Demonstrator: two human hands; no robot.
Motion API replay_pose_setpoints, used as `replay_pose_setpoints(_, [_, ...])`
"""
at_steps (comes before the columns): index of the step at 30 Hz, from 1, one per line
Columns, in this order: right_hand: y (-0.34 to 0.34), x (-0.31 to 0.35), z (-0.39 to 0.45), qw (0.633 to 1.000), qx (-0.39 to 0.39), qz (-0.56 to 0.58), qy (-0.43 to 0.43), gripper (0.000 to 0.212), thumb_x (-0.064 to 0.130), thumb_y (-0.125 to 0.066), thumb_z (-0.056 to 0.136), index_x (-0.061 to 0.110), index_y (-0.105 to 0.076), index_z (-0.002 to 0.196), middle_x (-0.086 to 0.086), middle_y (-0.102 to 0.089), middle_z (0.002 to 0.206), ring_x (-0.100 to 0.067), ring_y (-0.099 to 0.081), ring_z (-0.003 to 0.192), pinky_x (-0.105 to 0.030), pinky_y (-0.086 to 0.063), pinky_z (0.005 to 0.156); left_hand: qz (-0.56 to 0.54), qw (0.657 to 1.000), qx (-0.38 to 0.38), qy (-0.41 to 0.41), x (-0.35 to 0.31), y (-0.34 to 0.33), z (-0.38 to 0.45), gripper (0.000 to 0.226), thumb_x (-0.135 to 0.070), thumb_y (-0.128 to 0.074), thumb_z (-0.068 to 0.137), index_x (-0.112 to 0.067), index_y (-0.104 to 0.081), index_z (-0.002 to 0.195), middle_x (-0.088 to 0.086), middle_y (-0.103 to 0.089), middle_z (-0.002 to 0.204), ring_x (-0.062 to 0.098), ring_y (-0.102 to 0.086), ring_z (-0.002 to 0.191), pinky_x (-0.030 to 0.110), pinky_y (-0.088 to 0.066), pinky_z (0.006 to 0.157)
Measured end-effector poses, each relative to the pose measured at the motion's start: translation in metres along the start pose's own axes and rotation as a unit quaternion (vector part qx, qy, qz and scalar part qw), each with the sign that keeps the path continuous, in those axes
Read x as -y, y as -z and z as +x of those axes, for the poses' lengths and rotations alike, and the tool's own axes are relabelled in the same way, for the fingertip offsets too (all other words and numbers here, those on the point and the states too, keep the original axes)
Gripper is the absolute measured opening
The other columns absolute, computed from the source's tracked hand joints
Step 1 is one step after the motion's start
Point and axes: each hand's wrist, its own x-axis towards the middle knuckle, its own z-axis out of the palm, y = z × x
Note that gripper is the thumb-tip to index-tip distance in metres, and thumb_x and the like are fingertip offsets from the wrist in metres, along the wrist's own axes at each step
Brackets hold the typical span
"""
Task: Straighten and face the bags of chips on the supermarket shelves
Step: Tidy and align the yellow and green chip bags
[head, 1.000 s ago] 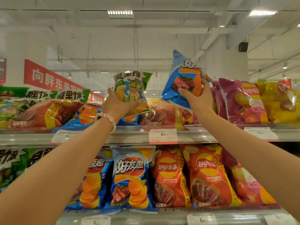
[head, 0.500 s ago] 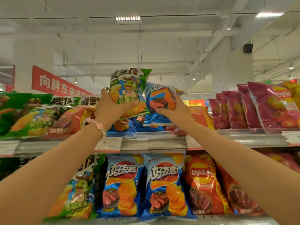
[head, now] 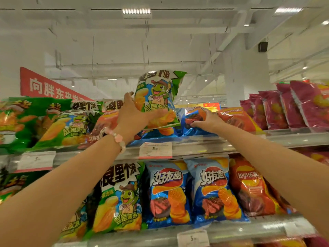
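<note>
My left hand (head: pixel 132 115) grips a green bag with a cartoon frog (head: pixel 156 97) and holds it upright above the top shelf (head: pixel 199 147). To its right, my right hand (head: pixel 207 122) lies on a blue steak-flavour bag (head: pixel 191 120), its fingers curled over the bag, which lies flat on that shelf. An orange-red bag (head: pixel 238 119) lies just right of that hand. More blue bags lie under the green one.
Green frog bags (head: pixel 69 127) lie at the left of the top shelf and purple Lay's bags (head: pixel 284 107) stand at the right. The lower shelf (head: pixel 236 232) holds upright green, blue and red bags. Price tags (head: pixel 155 149) hang on the shelf edges.
My right hand has brought the blue bag down from head height onto the top shelf and laid it flat. My left hand has kept the green bag raised. The view has shifted left.
</note>
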Motion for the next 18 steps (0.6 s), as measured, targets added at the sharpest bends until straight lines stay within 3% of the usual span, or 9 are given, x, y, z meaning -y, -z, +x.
replay_pose_setpoints(2, [-0.005, 0.022, -0.017, 0.992, -0.112, 0.026, 0.057, 0.087, 0.055, -0.064, 0.081, 0.012, -0.026, 0.145, -0.015, -0.040, 0.143, -0.031, -0.042, 0.129, -0.043, -0.039, 0.104, -0.008, 1.000, 0.008, -0.004, 0.004, 0.005, -0.001, 0.133, -0.069, -0.080, 0.032, -0.022, -0.025, 0.144, -0.007, -0.054, 0.120, 0.017, -0.057, 0.113, 0.039, -0.049, 0.097])
replay_pose_setpoints(4, [-0.008, 0.055, -0.038, 0.964, -0.151, 0.194, 0.106, 0.073, 0.047, -0.058, 0.089, 0.016, -0.026, 0.146, -0.014, -0.034, 0.148, -0.029, -0.038, 0.132, -0.040, -0.036, 0.106, -0.020, 1.000, 0.013, -0.007, 0.009, 0.011, -0.003, 0.136, -0.072, -0.077, 0.029, -0.023, -0.024, 0.144, -0.009, -0.053, 0.117, 0.017, -0.056, 0.113, 0.036, -0.049, 0.095])
replay_pose_setpoints(6, [-0.009, 0.094, -0.058, 0.920, -0.072, 0.371, 0.108, 0.069, 0.045, -0.057, 0.091, 0.023, -0.023, 0.147, -0.008, -0.034, 0.148, -0.025, -0.040, 0.130, -0.039, -0.038, 0.100, -0.015, 1.000, 0.008, -0.020, 0.016, 0.015, -0.006, 0.136, -0.073, -0.079, 0.032, -0.023, -0.023, 0.144, -0.007, -0.054, 0.121, 0.018, -0.056, 0.116, 0.040, -0.048, 0.097])
replay_pose_setpoints(8, [-0.011, 0.124, -0.076, 0.894, 0.023, 0.436, 0.103, 0.067, 0.044, -0.062, 0.087, 0.031, -0.027, 0.143, 0.006, -0.051, 0.130, -0.011, -0.055, 0.108, -0.029, -0.046, 0.083, 0.000, 0.999, -0.009, -0.051, 0.020, 0.020, -0.010, 0.130, -0.073, -0.079, 0.037, -0.024, -0.022, 0.143, -0.007, -0.056, 0.120, 0.019, -0.057, 0.115, 0.040, -0.048, 0.097])
replay_pose_setpoints(11, [-0.024, 0.143, -0.084, 0.884, 0.057, 0.434, 0.165, 0.044, 0.023, -0.075, 0.080, 0.039, -0.042, 0.104, 0.019, -0.058, 0.096, 0.010, -0.062, 0.076, -0.007, -0.048, 0.055, 0.046, 0.995, -0.038, -0.085, 0.024, 0.026, -0.013, 0.124, -0.076, -0.073, 0.042, -0.025, -0.022, 0.142, 0.000, -0.057, 0.126, 0.024, -0.055, 0.117, 0.048, -0.047, 0.097])
replay_pose_setpoints(13, [-0.029, 0.149, -0.085, 0.885, 0.045, 0.427, 0.181, 0.054, 0.014, -0.078, 0.076, 0.041, -0.038, 0.099, 0.015, -0.060, 0.098, 0.004, -0.061, 0.086, -0.005, -0.048, 0.057, 0.048, 0.993, -0.040, -0.097, 0.028, 0.032, -0.012, 0.117, -0.070, -0.077, 0.049, -0.024, -0.023, 0.142, -0.005, -0.056, 0.121, 0.016, -0.055, 0.112, 0.035, -0.049, 0.093])
replay_pose_setpoints(15, [-0.030, 0.153, -0.086, 0.882, 0.017, 0.432, 0.189, 0.055, 0.012, -0.078, 0.076, 0.044, -0.041, 0.100, 0.012, -0.062, 0.099, -0.004, -0.062, 0.092, -0.011, -0.053, 0.062, 0.030, 0.995, -0.011, -0.098, 0.030, 0.041, -0.007, 0.117, -0.065, -0.082, 0.049, -0.025, -0.024, 0.143, -0.021, -0.049, 0.105, -0.005, -0.051, 0.095, 0.006, -0.042, 0.074])
replay_pose_setpoints(16, [-0.029, 0.154, -0.084, 0.882, 0.004, 0.433, 0.187, 0.056, 0.012, -0.077, 0.076, 0.045, -0.043, 0.107, 0.009, -0.063, 0.102, -0.009, -0.063, 0.096, -0.015, -0.055, 0.068, 0.023, 0.995, 0.014, -0.095, 0.031, 0.048, -0.004, 0.119, -0.067, -0.081, 0.046, -0.027, -0.025, 0.143, -0.023, -0.045, 0.103, -0.007, -0.049, 0.093, 0.003, -0.038, 0.071])
replay_pose_setpoints(18, [-0.027, 0.155, -0.082, 0.889, -0.016, 0.422, 0.174, 0.067, 0.016, -0.077, 0.077, 0.036, -0.041, 0.129, 0.002, -0.063, 0.114, -0.016, -0.062, 0.106, -0.028, -0.055, 0.087, 0.019, 0.995, 0.065, -0.076, 0.037, 0.062, 0.003, 0.124, -0.075, -0.075, 0.038, -0.031, -0.026, 0.143, -0.011, -0.048, 0.122, 0.009, -0.051, 0.112, 0.021, -0.046, 0.089])
